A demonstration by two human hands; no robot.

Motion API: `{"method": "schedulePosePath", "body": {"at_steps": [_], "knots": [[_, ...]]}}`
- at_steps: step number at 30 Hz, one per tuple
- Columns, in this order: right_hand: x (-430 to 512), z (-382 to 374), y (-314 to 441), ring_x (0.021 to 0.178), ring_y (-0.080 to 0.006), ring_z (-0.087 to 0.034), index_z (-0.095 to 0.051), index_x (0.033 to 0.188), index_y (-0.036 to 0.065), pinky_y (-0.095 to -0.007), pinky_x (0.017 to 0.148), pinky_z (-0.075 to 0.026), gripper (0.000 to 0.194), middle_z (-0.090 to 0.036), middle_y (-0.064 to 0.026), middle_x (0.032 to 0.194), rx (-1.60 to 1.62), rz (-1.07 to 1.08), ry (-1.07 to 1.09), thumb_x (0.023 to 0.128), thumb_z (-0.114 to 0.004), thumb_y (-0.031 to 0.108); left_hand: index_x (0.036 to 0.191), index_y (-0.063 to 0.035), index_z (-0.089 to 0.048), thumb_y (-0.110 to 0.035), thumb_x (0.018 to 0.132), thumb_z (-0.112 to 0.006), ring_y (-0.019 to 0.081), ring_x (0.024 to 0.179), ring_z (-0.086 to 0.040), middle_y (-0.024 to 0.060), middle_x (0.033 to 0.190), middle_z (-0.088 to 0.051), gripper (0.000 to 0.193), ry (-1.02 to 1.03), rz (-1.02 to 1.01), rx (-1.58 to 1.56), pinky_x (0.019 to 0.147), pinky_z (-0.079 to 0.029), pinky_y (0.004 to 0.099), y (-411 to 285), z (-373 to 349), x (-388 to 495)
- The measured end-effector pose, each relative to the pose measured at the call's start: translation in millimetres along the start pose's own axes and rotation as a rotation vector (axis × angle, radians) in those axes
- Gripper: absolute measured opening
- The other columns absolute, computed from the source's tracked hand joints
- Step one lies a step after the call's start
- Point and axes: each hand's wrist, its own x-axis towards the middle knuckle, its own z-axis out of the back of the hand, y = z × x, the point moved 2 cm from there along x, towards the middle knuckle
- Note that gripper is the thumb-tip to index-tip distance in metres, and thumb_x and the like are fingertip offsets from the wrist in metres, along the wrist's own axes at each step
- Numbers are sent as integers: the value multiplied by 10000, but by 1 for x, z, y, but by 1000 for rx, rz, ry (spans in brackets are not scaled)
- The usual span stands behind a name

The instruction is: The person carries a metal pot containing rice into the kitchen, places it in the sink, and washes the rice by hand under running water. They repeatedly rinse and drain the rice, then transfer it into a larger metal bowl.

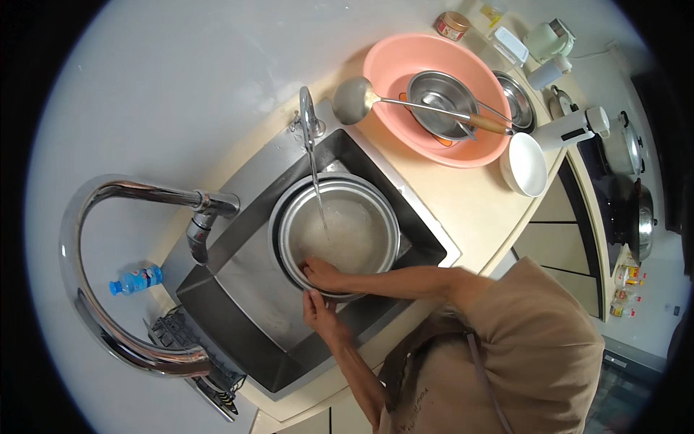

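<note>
A round metal pot [347, 233] filled with cloudy water sits in the stainless steel sink [255, 287], apparently nested inside another metal vessel [275, 217]. Water runs in a thin stream from the slim chrome faucet [308, 116] into it. Inside the near-left rim is my right hand [324, 275], its fingers bent against the inner wall at the water. Whether those fingers hold anything is hidden. Just below, my left hand [323, 316] grips the outside of the rim, thumb near the top edge.
A large chrome faucet [73, 244] arches at left, near a blue bottle [135, 280] and a dark rack [179, 331]. On the counter, a pink basin [387, 59] holds a steel bowl [417, 97]; a ladle [352, 100] lies across it. A white bowl [526, 165] stands beside.
</note>
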Motion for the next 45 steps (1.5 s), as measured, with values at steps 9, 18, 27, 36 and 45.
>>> {"method": "schedulePosePath", "body": {"at_steps": [9,18,27,36,45], "knots": [[-3,153,-57,904,-381,-674,-717,900,1,-476,827,-543,250,-690,-198,925,-1218,468,813,823,-593,204,1310,4,-590,-151,1006,-609,137,889,-662,64,1055,-680,341,26,-110,18,767,-599,306,-8,-8,0],[73,103,-26,797,-265,-696,-653,793,84,-434,549,-541,169,-684,-114,847,-1000,509,-60,852,-599,233,1331,21,-577,-160,1015,-600,134,913,-654,68,1089,-676,365,41,-80,-47,800,-572,318,-9,-12,-7],[84,125,-14,799,-200,-610,-619,759,119,-356,622,-534,124,-565,-62,822,-1233,1374,183,849,-603,204,1125,53,-626,-262,1030,-581,115,792,-587,72,933,-663,332,-148,-308,232,705,-492,267,-26,-19,3],[-26,124,-66,918,-379,-630,-660,817,15,-495,784,-518,223,-644,-188,905,-722,261,-76,864,-637,232,868,16,-583,-282,979,-661,92,651,-495,32,731,-580,328,-377,-425,217,601,-434,257,-16,-41,20],[13,82,-6,840,-377,-634,-629,855,14,-486,761,-491,212,-648,-190,877,-525,516,-353,878,-646,224,902,16,-594,-239,986,-650,83,655,-480,12,730,-567,275,-367,-465,245,590,-415,253,-15,-41,14]]}}
